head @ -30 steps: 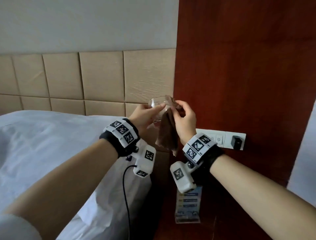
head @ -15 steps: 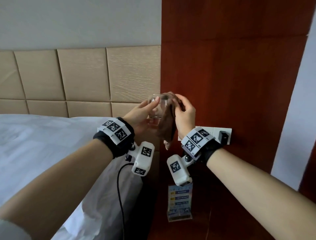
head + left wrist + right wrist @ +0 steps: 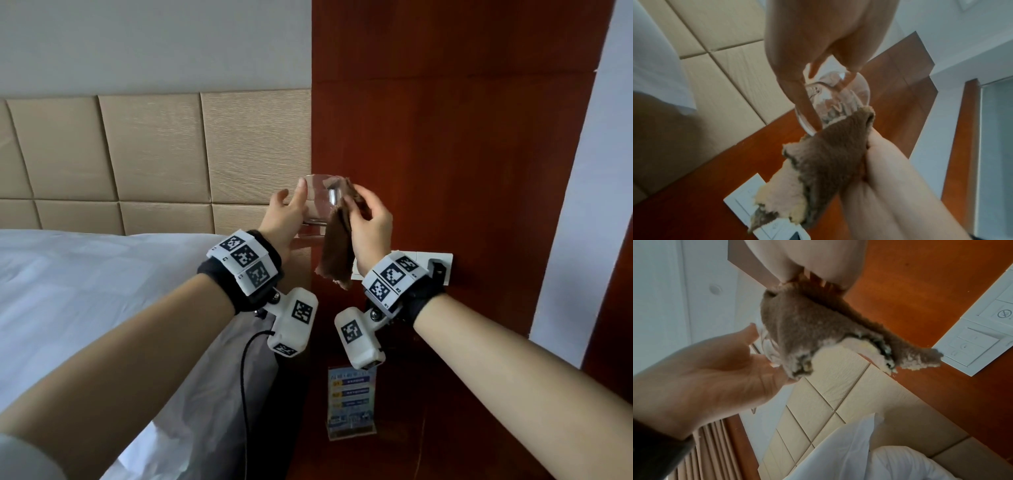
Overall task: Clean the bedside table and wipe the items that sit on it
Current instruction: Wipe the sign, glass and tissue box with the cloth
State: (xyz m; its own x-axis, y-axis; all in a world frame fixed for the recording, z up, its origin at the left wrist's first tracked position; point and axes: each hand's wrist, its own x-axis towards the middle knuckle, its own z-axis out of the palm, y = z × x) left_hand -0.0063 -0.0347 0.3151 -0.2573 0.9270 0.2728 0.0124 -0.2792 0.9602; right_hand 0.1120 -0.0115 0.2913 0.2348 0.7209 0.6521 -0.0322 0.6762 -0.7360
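Observation:
A clear drinking glass [image 3: 317, 205] is held up in front of the headboard, above the bedside table [image 3: 428, 428]. My left hand [image 3: 296, 205] cups it from the left, thumb up by the rim. My right hand [image 3: 359, 205] pinches a brown cloth [image 3: 337, 253] against the glass's right rim, and the rest of the cloth hangs down. The left wrist view shows the left hand's fingers [image 3: 797, 53] round the glass [image 3: 840, 99], with the cloth [image 3: 828, 159] folded over its edge. From the right wrist, the cloth [image 3: 807, 324] hides most of the glass.
A small printed card stand [image 3: 351, 401] stands on the table below my wrists. A white switch panel [image 3: 440, 270] is on the red wood wall panel behind. The bed with white sheets [image 3: 85, 291] lies to the left, and a black cable [image 3: 245, 394] hangs beside it.
The glass stays raised in both hands. The cloth has slipped from over the rim's top to its right side. The view has swung left, so the wood panel sits further right.

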